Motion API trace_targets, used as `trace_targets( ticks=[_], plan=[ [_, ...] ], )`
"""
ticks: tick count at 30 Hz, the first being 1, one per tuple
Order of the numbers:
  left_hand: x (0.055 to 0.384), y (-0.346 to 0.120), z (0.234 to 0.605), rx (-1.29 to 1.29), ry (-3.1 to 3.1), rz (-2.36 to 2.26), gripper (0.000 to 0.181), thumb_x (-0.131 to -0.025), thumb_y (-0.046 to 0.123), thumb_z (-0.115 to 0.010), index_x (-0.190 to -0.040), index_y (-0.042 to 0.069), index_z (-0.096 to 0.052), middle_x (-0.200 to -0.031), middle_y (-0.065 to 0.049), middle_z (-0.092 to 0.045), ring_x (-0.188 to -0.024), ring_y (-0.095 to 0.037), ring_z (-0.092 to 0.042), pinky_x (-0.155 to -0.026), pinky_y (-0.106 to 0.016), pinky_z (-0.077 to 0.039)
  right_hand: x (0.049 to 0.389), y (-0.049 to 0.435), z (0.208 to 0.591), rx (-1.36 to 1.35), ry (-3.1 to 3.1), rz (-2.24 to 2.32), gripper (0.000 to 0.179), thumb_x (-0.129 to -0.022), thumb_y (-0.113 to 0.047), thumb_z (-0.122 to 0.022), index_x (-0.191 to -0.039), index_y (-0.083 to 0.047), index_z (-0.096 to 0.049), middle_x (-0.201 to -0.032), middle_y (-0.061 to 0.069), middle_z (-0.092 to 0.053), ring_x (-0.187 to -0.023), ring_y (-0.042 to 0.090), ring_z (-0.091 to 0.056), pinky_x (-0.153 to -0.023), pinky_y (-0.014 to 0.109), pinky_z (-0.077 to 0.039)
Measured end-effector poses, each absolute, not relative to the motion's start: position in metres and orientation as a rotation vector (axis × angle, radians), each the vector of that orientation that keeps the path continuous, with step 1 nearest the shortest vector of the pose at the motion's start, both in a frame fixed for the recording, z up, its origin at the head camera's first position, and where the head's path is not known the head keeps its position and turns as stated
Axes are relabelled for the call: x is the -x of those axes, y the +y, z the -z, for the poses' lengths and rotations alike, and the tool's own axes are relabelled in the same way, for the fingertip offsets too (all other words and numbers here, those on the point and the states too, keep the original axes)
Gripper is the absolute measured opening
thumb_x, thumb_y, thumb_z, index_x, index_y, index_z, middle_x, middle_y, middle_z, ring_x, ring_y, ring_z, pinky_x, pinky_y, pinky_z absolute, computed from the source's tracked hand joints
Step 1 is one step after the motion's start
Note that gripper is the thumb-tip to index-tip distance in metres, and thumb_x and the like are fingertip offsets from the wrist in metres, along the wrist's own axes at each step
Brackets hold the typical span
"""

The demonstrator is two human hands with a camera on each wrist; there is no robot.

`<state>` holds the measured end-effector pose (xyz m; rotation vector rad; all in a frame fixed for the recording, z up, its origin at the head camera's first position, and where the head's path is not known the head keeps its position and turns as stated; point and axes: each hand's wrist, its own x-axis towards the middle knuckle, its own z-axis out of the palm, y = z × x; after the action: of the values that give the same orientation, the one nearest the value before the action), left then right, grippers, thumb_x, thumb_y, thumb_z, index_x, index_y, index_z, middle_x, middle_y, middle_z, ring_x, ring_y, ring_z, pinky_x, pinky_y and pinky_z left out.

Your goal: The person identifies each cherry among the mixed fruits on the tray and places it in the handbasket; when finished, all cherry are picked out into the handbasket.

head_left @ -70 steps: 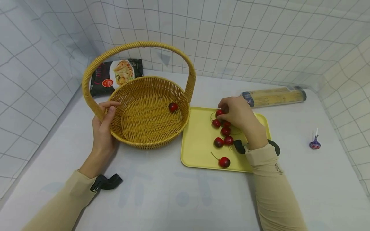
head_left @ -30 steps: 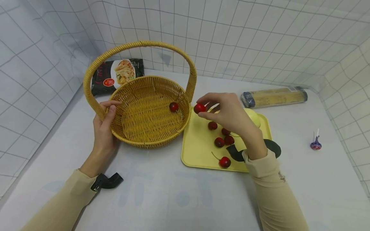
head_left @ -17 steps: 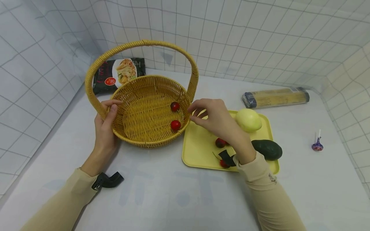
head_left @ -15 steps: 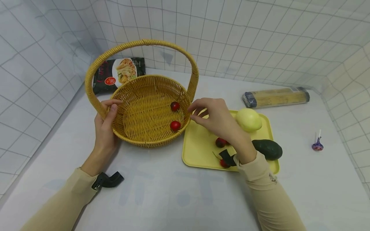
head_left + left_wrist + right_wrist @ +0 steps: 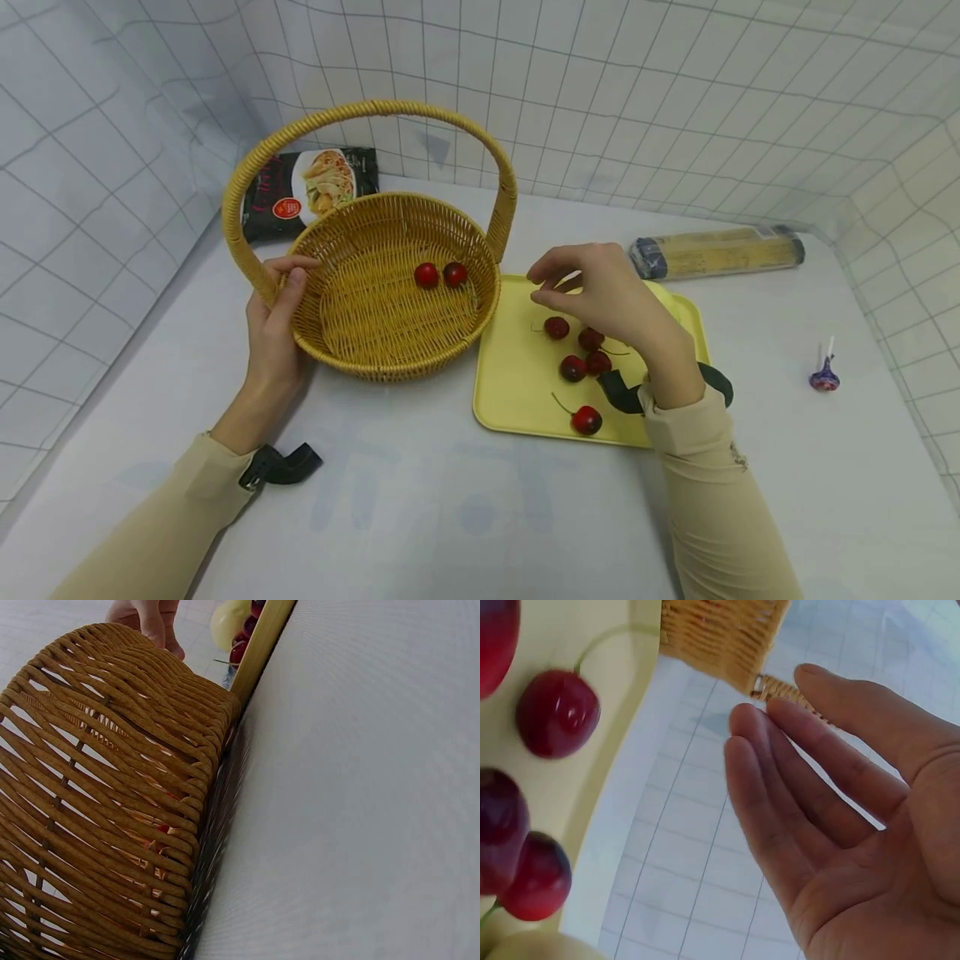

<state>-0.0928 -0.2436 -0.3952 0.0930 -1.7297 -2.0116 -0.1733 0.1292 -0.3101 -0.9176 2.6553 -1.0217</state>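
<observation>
My left hand (image 5: 275,329) grips the left rim of a yellow wicker basket (image 5: 375,321) with a tall arched handle. Inside the basket, towards its right, a red cherry (image 5: 427,275) and a darker cherry (image 5: 455,274) lie side by side. To the right is a yellow tray (image 5: 513,400), on which several cherries (image 5: 573,368) with thin stems are spread. My right hand (image 5: 611,296) hovers over the tray's far part, fingers bent loosely. The right wrist view shows nothing between its fingers and thumb. In the left wrist view the basket's woven wall (image 5: 112,795) hides my left hand.
A dark green avocado (image 5: 717,383) and a pale yellow-green fruit (image 5: 663,296) on the tray are partly hidden by my right arm. Behind the basket lies a black food packet (image 5: 322,187). A spaghetti pack (image 5: 720,252) and a wrapped lollipop (image 5: 825,380) lie at the right.
My right hand carried a cherry from the tray into the basket, let go, and moved back right over the tray. That cherry rolled beside the other one. My left hand stayed on the rim.
</observation>
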Motion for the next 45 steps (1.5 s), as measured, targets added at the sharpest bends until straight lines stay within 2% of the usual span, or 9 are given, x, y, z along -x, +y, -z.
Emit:
trace_targets(
  ticks=[8, 24, 31, 37, 45],
  plan=[
    [0.093, -0.243, 0.395, -0.100, -1.729, 2.011, 0.028, -0.105, 0.029, -0.060, -0.121, 0.008, -0.069, -0.124, -0.005, -0.060, -0.125, -0.020, -0.045, -0.105, -0.027, -0.031, 0.184, 0.145, 0.316, 0.819, 2.643, 0.960, 0.023, -0.095, -0.017, -0.080, -0.117, -0.009, -0.077, -0.115, 0.008, -0.077, -0.103, 0.019, -0.073, -0.093, 0.041, -0.059],
    [0.094, -0.243, 0.395, -0.092, -1.722, 2.014, 0.028, -0.104, 0.030, -0.061, -0.120, 0.008, -0.070, -0.123, -0.006, -0.062, -0.123, -0.023, -0.046, -0.101, -0.029, -0.033, 0.191, 0.155, 0.322, 0.772, 2.582, 0.884, 0.028, -0.093, -0.012, -0.081, -0.121, -0.010, -0.077, -0.109, 0.005, -0.079, -0.100, 0.020, -0.073, -0.089, 0.042, -0.056],
    [0.094, -0.243, 0.395, -0.087, -1.717, 2.019, 0.027, -0.105, 0.029, -0.061, -0.119, 0.008, -0.069, -0.122, -0.006, -0.063, -0.122, -0.023, -0.047, -0.101, -0.029, -0.033, 0.193, 0.157, 0.327, 0.775, 2.459, 0.780, 0.032, -0.094, -0.008, -0.077, -0.126, -0.007, -0.074, -0.117, 0.008, -0.077, -0.104, 0.021, -0.073, -0.093, 0.043, -0.056],
    [0.095, -0.243, 0.396, -0.084, -1.712, 2.019, 0.027, -0.104, 0.028, -0.061, -0.119, 0.008, -0.070, -0.122, -0.007, -0.064, -0.121, -0.023, -0.047, -0.100, -0.029, -0.033, 0.193, 0.157, 0.330, 0.770, 2.410, 0.729, 0.032, -0.093, -0.010, -0.081, -0.124, -0.006, -0.075, -0.112, 0.007, -0.078, -0.103, 0.022, -0.073, -0.092, 0.042, -0.057],
    [0.094, -0.243, 0.396, -0.084, -1.709, 2.030, 0.029, -0.104, 0.028, -0.061, -0.121, 0.006, -0.069, -0.123, -0.006, -0.062, -0.121, -0.023, -0.047, -0.100, -0.029, -0.034, 0.195, 0.143, 0.340, 0.814, 2.445, 0.721, 0.023, -0.089, -0.010, -0.084, -0.112, -0.010, -0.079, -0.099, 0.003, -0.077, -0.094, 0.020, -0.070, -0.087, 0.039, -0.056]
  ],
)
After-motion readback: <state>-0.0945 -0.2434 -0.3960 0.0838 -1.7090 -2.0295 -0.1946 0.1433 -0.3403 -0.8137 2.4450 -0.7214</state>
